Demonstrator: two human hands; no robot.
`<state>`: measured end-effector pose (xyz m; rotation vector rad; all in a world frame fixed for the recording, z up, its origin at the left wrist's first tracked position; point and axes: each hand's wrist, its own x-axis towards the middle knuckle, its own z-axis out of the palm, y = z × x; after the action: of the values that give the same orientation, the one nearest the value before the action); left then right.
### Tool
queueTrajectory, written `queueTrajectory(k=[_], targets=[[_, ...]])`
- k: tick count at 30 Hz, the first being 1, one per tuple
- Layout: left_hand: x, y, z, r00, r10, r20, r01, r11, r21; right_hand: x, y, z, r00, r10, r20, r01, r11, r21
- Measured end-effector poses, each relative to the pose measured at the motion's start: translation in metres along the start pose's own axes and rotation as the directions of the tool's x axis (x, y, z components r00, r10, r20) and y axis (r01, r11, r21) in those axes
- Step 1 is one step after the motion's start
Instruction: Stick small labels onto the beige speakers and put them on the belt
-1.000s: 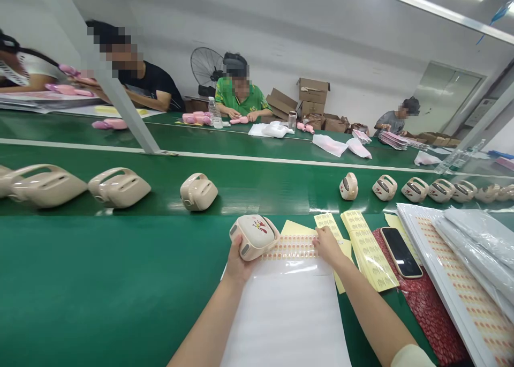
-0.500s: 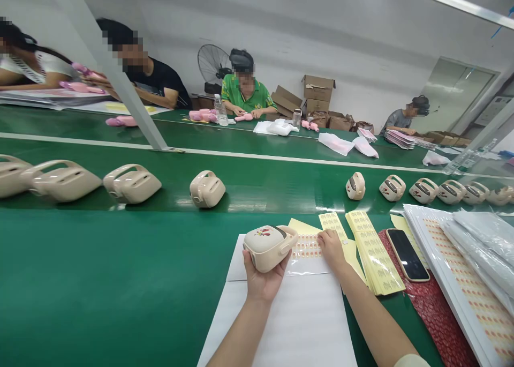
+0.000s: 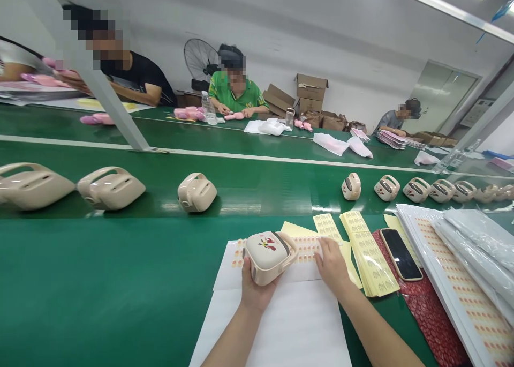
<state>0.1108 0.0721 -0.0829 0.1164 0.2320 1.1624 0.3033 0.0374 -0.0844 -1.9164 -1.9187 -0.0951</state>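
Note:
My left hand (image 3: 257,294) is closed round a small cream device (image 3: 268,255) with a carrying handle and a red flower picture on its top face. It holds the device tilted above a sheet of small orange stickers (image 3: 307,249). My right hand (image 3: 333,265) rests at the right end of that sheet, thumb and fingers apart and slightly bent. Whether a sticker is on its fingertips is too small to tell. White paper (image 3: 277,324) lies under both hands. The device hides part of the sticker sheet.
Cream devices stand along the green belt, plain ones (image 3: 196,192) at left and decorated ones (image 3: 386,188) at right. Yellow label strips (image 3: 369,257), a phone (image 3: 400,253) on red wrap (image 3: 431,319) and more sticker sheets (image 3: 453,281) lie right. Co-workers (image 3: 236,91) sit across.
The device in my left hand has turned so its flower picture faces me more. My right hand's fingers have spread at the sheet. The view has shifted slightly.

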Motion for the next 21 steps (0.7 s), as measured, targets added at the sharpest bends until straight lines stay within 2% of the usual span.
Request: queueTrajectory(k=[3, 5, 9, 15, 21], targets=[[0.000, -0.002, 0.002, 0.997, 0.009, -0.072, -0.009, 1.000, 0.008, -0.023, -0.020, 0.008, 0.985, -0.047, 0.164, 0.055, 0.998, -0.044], [-0.001, -0.002, 0.004, 0.993, -0.024, -0.114, 0.027, 0.999, 0.027, -0.029, -0.028, 0.012, 0.970, -0.030, 0.241, 0.047, 0.997, -0.065], [-0.002, 0.001, 0.006, 0.983, -0.104, -0.149, 0.114, 0.992, 0.060, -0.022, -0.032, 0.012, 0.962, 0.019, 0.273, 0.002, 0.997, -0.077], [-0.001, 0.007, 0.002, 0.981, -0.182, -0.073, 0.184, 0.983, 0.026, -0.008, -0.037, 0.003, 0.954, 0.040, 0.296, -0.016, 0.996, -0.082], [0.000, 0.007, 0.002, 0.982, -0.188, 0.017, 0.188, 0.982, 0.020, 0.025, -0.038, -0.003, 0.937, 0.012, 0.349, 0.015, 0.997, -0.075]])
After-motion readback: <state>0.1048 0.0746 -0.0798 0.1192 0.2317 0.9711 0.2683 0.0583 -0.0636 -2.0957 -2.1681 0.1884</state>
